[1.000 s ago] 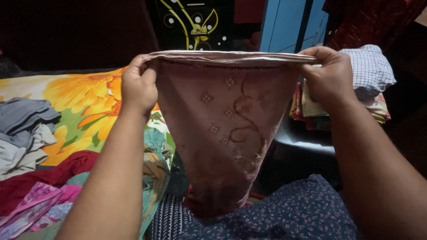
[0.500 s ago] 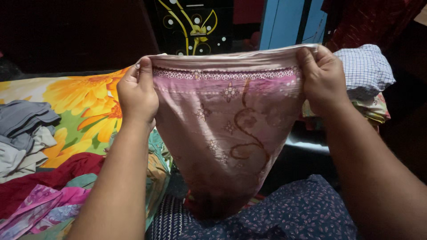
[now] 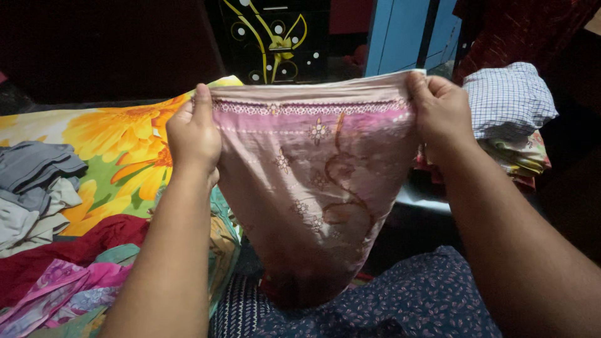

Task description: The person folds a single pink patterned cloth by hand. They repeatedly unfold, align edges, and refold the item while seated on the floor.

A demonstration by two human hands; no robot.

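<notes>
- Pink thin cloth with a lace-like band and flower pattern (image 3: 313, 188) hangs in the air in front of the person, above the dark blue dotted lap fabric (image 3: 400, 307).
- Its top edge runs level from left to right and is stretched tight; this is the long side at the top.
- From this edge the cloth narrows downward to a rounded point, so it points down to the lap.
- A brown curling stem design goes down its middle, and small pale flowers are spread over it.
- Left hand (image 3: 193, 134) is closed on the top left corner, thumb in front.
- Right hand (image 3: 441, 112) is closed on the top right corner in the same way.
- Left of the cloth lies a bedsheet with big yellow flowers (image 3: 113, 144), with grey and pink clothes (image 3: 37, 188) near its left edge.
- Behind the right hand stands a pile of folded clothes with a checked white one on top (image 3: 510, 100).
</notes>
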